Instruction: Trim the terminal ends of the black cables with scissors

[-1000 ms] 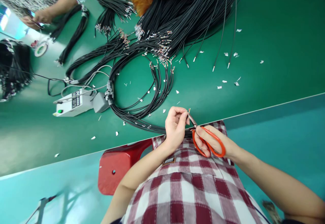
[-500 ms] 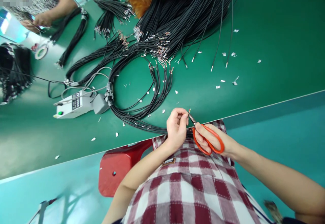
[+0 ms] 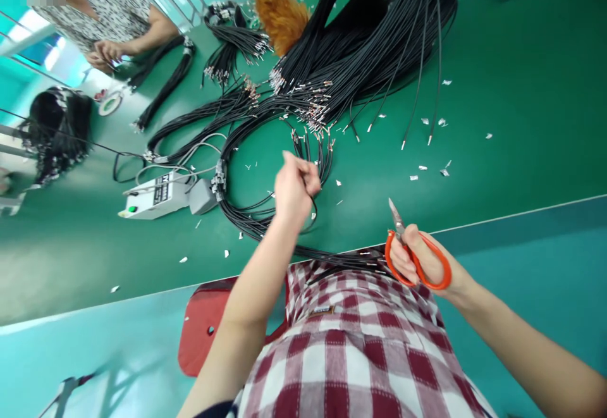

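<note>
My left hand (image 3: 294,187) is over the green table, its fingers closed on a thin black cable (image 3: 313,212) that curves down from them. Just beyond it lie cable ends with bared copper tips (image 3: 327,143), part of a bundle bound with grey wrap (image 3: 219,181). More of that bundle's wires (image 3: 341,256) run over the table edge toward my lap. In my right hand (image 3: 417,260) is a pair of scissors (image 3: 397,219) with orange handles; the blades look closed and point away from me, apart from any cable.
A large heap of black cables (image 3: 379,64) spreads across the back. A white box with a green button (image 3: 156,196) stands left. White scraps (image 3: 444,171) dot the table (image 3: 521,171). Across it, a person's hands (image 3: 107,54) work. A red stool (image 3: 203,336) is below the edge.
My left hand has moved away from the scissors, up and left, carrying a cable toward the bared ends. My right hand has shifted slightly right with the scissors. The camera view has also shifted.
</note>
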Demonstrator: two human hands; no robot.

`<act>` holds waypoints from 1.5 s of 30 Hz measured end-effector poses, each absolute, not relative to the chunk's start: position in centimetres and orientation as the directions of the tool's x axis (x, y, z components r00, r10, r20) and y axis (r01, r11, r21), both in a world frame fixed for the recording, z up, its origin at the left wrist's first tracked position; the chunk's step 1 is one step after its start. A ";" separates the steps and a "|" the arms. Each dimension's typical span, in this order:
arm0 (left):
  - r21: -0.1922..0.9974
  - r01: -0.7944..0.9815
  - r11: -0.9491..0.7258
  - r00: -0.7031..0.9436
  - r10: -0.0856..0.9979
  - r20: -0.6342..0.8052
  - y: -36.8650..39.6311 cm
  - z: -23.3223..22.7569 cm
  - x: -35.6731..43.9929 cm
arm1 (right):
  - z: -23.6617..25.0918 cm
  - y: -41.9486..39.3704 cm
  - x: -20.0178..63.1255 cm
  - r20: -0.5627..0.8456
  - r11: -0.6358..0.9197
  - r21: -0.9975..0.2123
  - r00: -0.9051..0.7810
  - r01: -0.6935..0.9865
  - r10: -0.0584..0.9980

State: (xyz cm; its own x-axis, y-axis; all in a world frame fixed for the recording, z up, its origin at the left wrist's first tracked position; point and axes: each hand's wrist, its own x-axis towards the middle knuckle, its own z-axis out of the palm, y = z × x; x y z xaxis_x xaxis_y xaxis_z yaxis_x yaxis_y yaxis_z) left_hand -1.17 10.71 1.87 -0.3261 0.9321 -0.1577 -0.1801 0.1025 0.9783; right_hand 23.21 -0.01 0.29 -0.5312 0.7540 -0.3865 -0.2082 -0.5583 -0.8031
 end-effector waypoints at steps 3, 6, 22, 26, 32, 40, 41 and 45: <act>0.992 -0.118 0.039 -0.449 0.889 -0.088 16.4 3.7 -6.9 | 0.0 -0.1 23.6 -0.342 -0.514 -0.829 -0.528 -0.219 0.777; 0.998 0.043 -0.040 -0.482 0.875 0.056 16.5 4.0 -8.8 | -0.3 0.0 24.4 -0.319 -0.478 -0.838 -0.476 -0.263 0.820; 0.890 0.457 -0.017 0.424 0.883 -0.201 -0.4 -0.1 0.7 | 0.2 1.6 22.8 -0.288 -0.337 -0.935 -0.316 -0.112 0.904; 0.917 0.399 0.031 0.340 0.923 -0.179 -0.5 1.0 0.2 | 1.2 2.2 21.3 -0.288 -0.303 -0.953 -0.300 -0.003 0.909; 0.941 0.335 0.052 0.329 0.929 -0.169 -1.0 2.8 -0.1 | 1.5 2.6 19.7 -0.265 -0.302 -0.951 -0.341 -0.059 0.902; 0.955 0.028 0.296 0.122 0.947 -0.297 -1.2 3.3 0.2 | 1.1 2.8 17.5 -0.268 -0.385 -0.897 -0.423 -0.220 0.866; 0.955 -0.003 0.297 0.110 0.949 -0.295 -1.1 3.4 0.2 | 1.1 2.8 17.2 -0.262 -0.376 -0.898 -0.407 -0.230 0.875; 0.923 -0.187 0.336 0.117 0.941 -0.318 -0.7 3.4 -0.2 | 1.5 3.0 17.4 -0.144 -0.175 -0.982 -0.323 -0.069 0.936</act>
